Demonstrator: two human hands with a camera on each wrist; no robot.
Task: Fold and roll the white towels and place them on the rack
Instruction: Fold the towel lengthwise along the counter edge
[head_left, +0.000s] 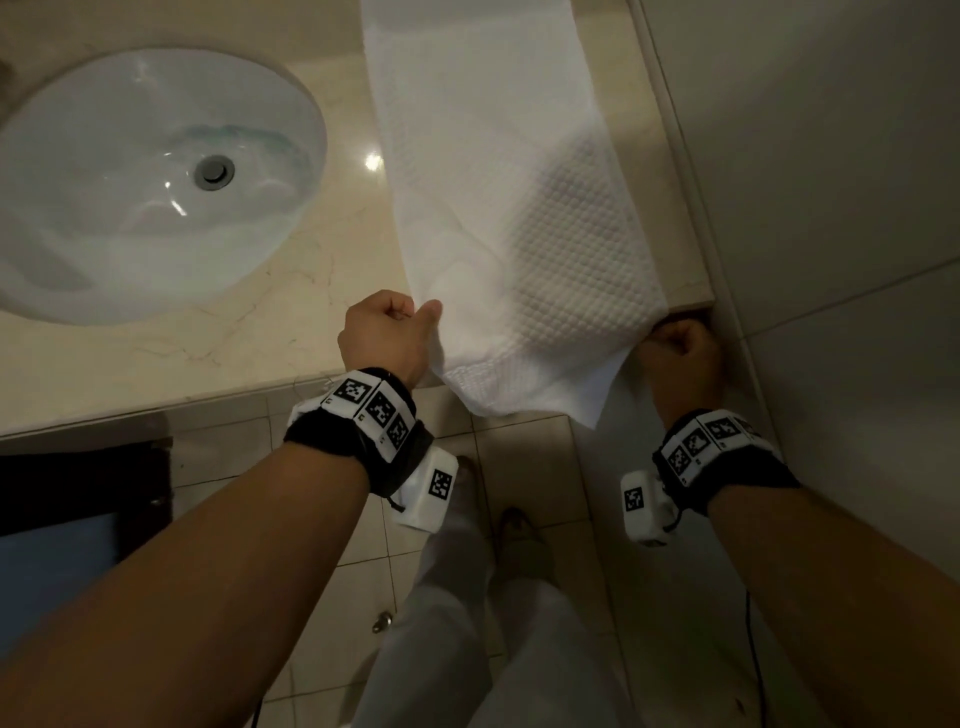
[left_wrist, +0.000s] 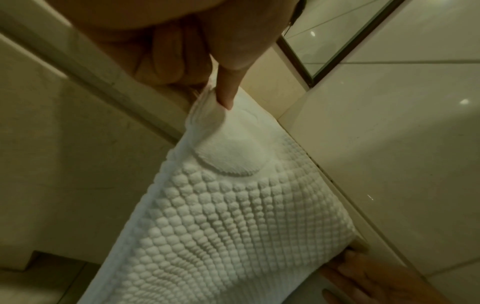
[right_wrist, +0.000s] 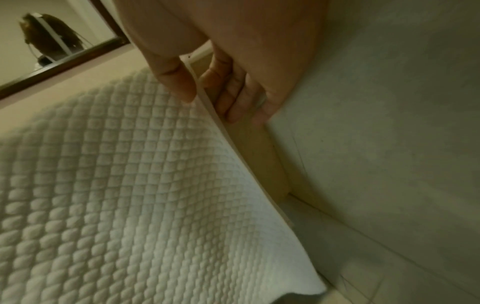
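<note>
A white waffle-textured towel (head_left: 498, 171) lies lengthwise on the marble counter (head_left: 156, 364), its near end hanging over the front edge. My left hand (head_left: 389, 327) pinches the towel's left edge near the counter's front; in the left wrist view that thumb presses into the towel (left_wrist: 233, 216) at its corner. My right hand (head_left: 680, 348) grips the towel's right edge beside the wall; in the right wrist view its thumb and curled fingers (right_wrist: 231, 98) pinch the thin edge of the towel (right_wrist: 130, 185). No rack is in view.
A white oval sink (head_left: 145, 176) with a metal drain is set in the counter left of the towel. A tiled wall (head_left: 831, 182) stands close on the right. A dark-framed mirror (right_wrist: 52, 41) hangs behind the counter. Tiled floor and my legs lie below.
</note>
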